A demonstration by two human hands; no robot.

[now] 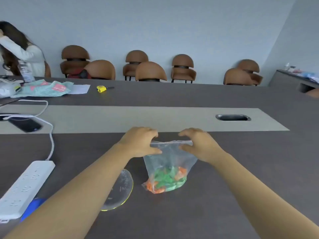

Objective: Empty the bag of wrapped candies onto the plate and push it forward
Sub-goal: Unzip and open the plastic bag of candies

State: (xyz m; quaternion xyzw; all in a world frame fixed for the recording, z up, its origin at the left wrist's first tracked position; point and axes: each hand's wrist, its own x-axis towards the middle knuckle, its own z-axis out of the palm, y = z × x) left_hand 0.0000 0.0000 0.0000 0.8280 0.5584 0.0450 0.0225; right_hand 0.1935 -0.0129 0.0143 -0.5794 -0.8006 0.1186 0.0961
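Observation:
A clear zip bag (170, 159) stands upright on the dark table, its bottom filled with green and orange wrapped candies (165, 180). My left hand (139, 142) pinches the left end of the bag's zip strip. My right hand (198, 144) pinches the right end of the same strip. The zip line looks stretched between the two hands. A clear glass plate (120, 188) with a yellow-green rim lies flat just left of the bag, partly hidden under my left forearm.
A white power strip (24, 188) with its cable lies at the left, a blue object (32, 207) beside it, a phone (25, 125) farther back. A cable port (233, 117) sits in the table's light centre strip. A tape measure (101, 88), papers and a seated person are at the far side.

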